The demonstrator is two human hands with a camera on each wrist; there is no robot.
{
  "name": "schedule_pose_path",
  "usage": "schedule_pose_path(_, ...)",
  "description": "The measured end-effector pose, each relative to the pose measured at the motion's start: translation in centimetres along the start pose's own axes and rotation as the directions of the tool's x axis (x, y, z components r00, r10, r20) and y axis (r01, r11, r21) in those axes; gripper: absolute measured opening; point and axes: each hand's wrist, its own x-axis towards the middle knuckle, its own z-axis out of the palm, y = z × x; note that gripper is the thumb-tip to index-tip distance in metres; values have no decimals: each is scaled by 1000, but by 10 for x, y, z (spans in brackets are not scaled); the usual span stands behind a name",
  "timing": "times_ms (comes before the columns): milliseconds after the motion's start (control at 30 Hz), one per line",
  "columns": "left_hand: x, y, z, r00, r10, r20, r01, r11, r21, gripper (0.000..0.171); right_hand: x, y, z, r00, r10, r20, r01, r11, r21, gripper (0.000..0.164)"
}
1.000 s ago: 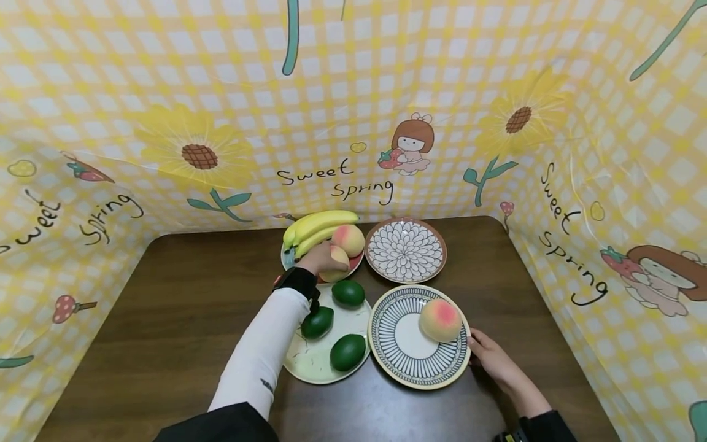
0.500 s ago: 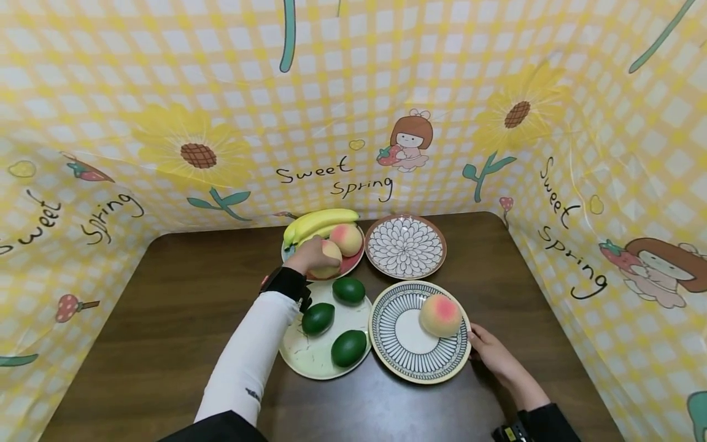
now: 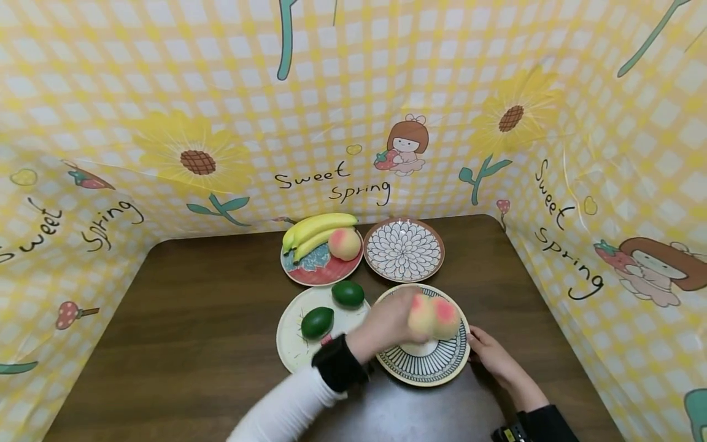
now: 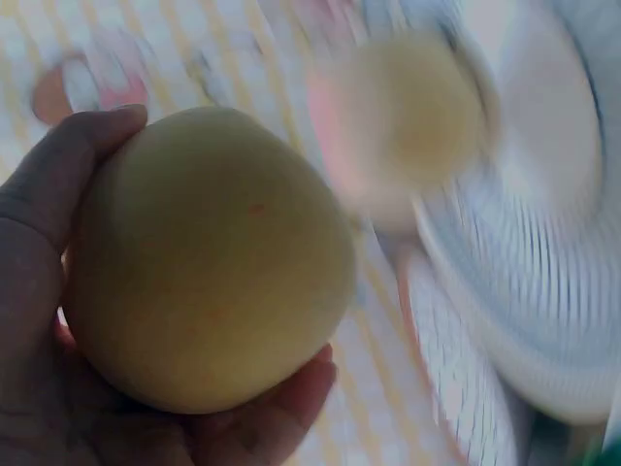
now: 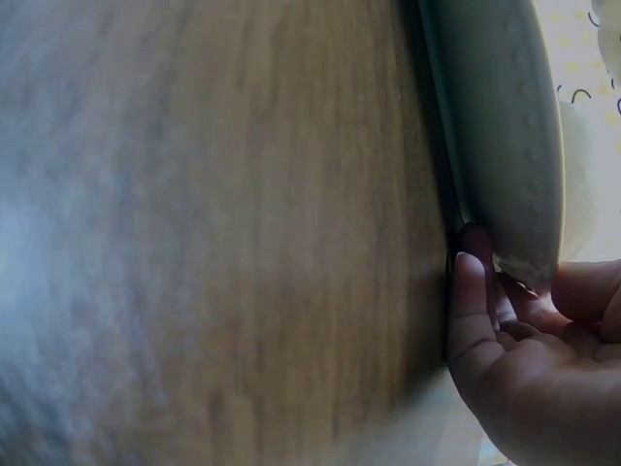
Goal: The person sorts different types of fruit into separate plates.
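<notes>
- The left hand [image 3: 393,318] grasps a peach [image 3: 421,316], thumb on one side and fingers on the other, over the striped plate [image 3: 425,365].
- A second peach [image 3: 446,318] sits on that plate, just beside the held one; whether the two touch, I cannot tell.
- The right hand [image 3: 491,351] pinches the striped plate's right rim, fingers tucked beneath it.
- Left of it, the pale plate [image 3: 293,350] bears two visible green fruits [image 3: 317,323]; the left arm hides part of this plate.
- Behind, the red-and-blue plate [image 3: 328,272] holds bananas [image 3: 323,230] and a third peach [image 3: 344,244], side by side.
- The flower plate [image 3: 404,250] stands to their right.
- All four plates rest on a brown table [image 3: 193,319], before a yellow checked cloth [image 3: 342,92].
</notes>
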Motion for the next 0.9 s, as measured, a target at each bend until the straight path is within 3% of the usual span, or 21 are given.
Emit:
schedule_pose_path(167,-21,16,45,999,4,51,-10,993,118,78,1,-1,1,1000,0,-1,0,1000,-14,47)
schedule_pose_path(300,-27,14,65,998,-5,63,-8,980,200,78,1,0,1,1000,-1,-1,1,1000,-15,46)
schedule_pose_path(367,-27,12,71,998,-17,66,4,981,195,80,1,0,1,1000,1,-8,-2,1000,-22,46)
schedule_pose_path(533,-25,10,76,996,-39,79,26,988,155,83,0,0,1,1000,0,-2,0,999,-42,48)
schedule_pose_path(900,-21,13,71,991,-23,133,1,986,164,89,0,1,-1,1000,-6,6,6,1000,-11,48)
